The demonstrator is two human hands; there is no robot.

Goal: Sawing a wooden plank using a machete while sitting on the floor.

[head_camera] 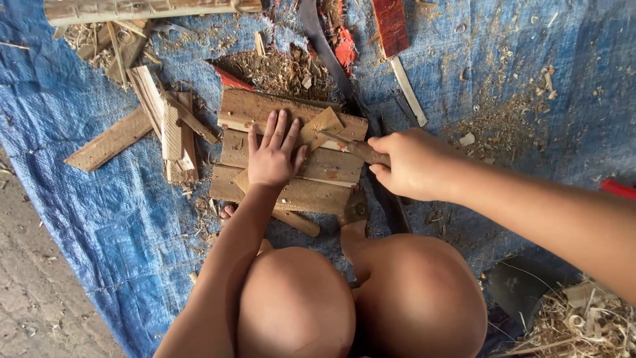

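Wood made up the middle of the scene: a small flat, roughly four-sided chip (323, 123) lay on a stack of planks (291, 152), just beside the left hand's thumb and index finger and just ahead of the tool tip. One corner of the chip pointed up and to the right, toward the far edge of the planks; it had no clear long axis. The tool (351, 148), a wooden-handled blade or chisel, ran nearly level from the right hand toward the chip, its tip pointing left and touching or almost touching the chip; which, I could not tell. The right hand (414, 164) was wrapped tight around the tool's handle. The left hand (273, 154) lay flat on the planks, fingers spread and pointing away from the person, pressing down just left of the chip. The planks lay side by side with their long edges running left to right, on a blue tarp (99, 219) littered with shavings (281, 69). Loose wooden slats (169, 126) lay to the left, well apart from the right hand. Two bare knees (358, 301) filled the near edge of the view.
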